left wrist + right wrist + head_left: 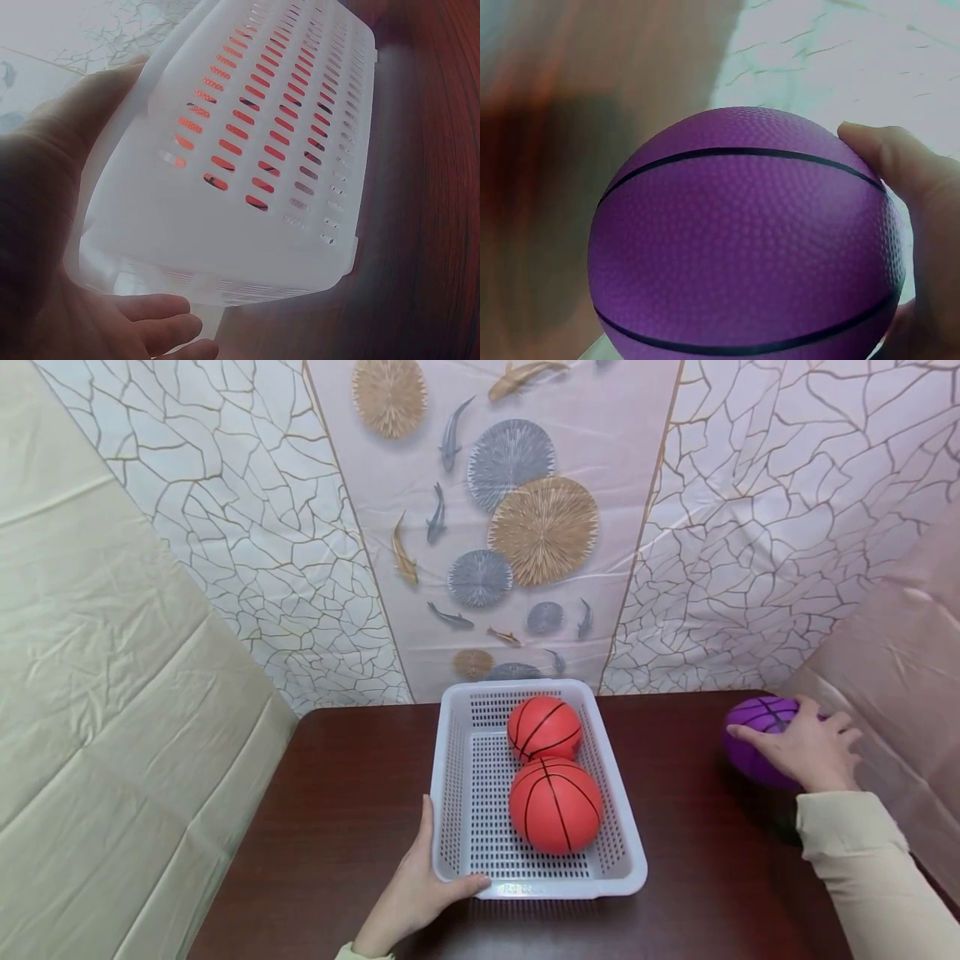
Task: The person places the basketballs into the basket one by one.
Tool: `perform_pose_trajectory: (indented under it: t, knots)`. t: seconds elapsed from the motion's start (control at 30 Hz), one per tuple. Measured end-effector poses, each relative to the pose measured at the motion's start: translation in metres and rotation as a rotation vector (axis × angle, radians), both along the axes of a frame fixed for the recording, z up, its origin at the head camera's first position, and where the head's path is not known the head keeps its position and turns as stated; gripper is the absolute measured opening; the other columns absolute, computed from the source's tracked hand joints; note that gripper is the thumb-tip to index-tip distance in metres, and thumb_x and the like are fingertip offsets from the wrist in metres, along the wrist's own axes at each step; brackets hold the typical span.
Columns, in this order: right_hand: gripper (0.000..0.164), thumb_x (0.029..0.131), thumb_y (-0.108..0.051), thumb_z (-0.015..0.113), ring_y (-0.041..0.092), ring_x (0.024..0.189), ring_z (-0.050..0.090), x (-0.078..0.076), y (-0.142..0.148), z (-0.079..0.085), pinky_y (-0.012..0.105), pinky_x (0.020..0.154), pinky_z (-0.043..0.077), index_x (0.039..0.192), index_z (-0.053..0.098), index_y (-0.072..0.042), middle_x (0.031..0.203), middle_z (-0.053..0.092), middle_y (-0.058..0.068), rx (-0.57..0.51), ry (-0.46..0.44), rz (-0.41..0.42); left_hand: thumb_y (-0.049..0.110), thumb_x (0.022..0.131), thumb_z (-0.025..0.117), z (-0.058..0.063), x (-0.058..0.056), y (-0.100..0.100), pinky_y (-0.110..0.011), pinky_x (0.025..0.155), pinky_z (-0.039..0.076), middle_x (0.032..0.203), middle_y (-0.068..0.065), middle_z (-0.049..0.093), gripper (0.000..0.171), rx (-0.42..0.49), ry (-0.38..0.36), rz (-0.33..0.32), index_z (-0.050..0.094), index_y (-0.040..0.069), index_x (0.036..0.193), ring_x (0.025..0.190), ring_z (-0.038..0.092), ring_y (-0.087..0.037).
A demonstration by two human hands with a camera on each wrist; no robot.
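Observation:
A white plastic basket (636, 860) with slotted walls stands on the dark table, and two red basketballs, a far one (544, 729) and a nearer one (556, 806), lie along its right side. My left hand (416, 887) holds the basket's near left corner, its thumb at the front rim and a finger along the left side. Over at the far right, my right hand (813, 747) grips a small purple basketball (750, 760) with spread fingers. In the right wrist view that purple ball fills the middle, the thumb against its side; the other fingers are mostly hidden.
The dark wooden table (345, 793) extends to both sides of the basket. A patterned cloth backdrop (262, 527) rises behind the table's far edge. Beige cloth walls stand at the left (135, 710) and right (885, 668), the right one close to my right hand.

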State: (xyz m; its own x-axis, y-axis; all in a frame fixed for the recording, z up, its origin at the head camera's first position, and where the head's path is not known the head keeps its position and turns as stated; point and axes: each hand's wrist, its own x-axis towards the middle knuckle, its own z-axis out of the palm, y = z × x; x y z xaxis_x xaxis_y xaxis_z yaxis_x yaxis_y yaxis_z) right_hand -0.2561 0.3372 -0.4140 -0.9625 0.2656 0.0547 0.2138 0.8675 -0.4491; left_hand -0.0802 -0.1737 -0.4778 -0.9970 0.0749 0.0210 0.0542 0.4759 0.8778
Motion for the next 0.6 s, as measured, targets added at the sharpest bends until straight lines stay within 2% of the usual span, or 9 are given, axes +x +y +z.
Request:
perform_pose_trajectory:
  t: [0.13,0.33,0.47,0.6]
  knots:
    - [0.123,0.071,-0.075,0.066,0.068,0.115,0.018,-0.002,-0.028,0.020,0.076,0.079,0.025,0.150,0.014,0.005,0.128,0.016,0.054,-0.028,0.084,0.048,0.050,0.067,0.086,-0.001,-0.001,0.001,-0.050,0.103,0.037,0.158,-0.016,0.021,0.134,0.009,0.008,-0.004,-0.009,0.019,0.156,0.125,0.048,-0.028]
    - [0.119,0.068,-0.070,0.074,0.056,0.120,0.022,-0.002,-0.088,0.062,0.073,0.083,0.032,0.153,0.022,-0.006,0.136,0.023,0.041,-0.118,0.242,0.171,0.052,0.068,0.085,-0.001,-0.002,0.002,-0.049,0.105,0.034,0.159,-0.014,0.019,0.133,0.007,-0.004,-0.004,-0.010,0.020,0.156,0.129,0.044,-0.028]
    - [0.112,0.066,-0.065,0.079,0.049,0.119,0.031,0.003,-0.139,0.088,0.071,0.084,0.039,0.151,0.029,-0.012,0.135,0.030,0.031,-0.191,0.318,0.339,0.055,0.066,0.084,0.000,0.000,0.002,-0.049,0.105,0.034,0.159,-0.014,0.019,0.134,-0.007,-0.011,0.006,-0.009,0.020,0.156,0.130,0.042,-0.027]
    - [0.108,0.063,-0.066,0.080,0.043,0.116,0.042,0.012,-0.191,0.103,0.065,0.082,0.046,0.149,0.033,-0.020,0.137,0.032,0.023,-0.226,0.309,0.540,0.056,0.066,0.084,0.001,0.000,0.001,-0.048,0.105,0.035,0.158,-0.014,0.020,0.134,-0.021,-0.007,0.007,-0.009,0.020,0.156,0.130,0.043,-0.027]
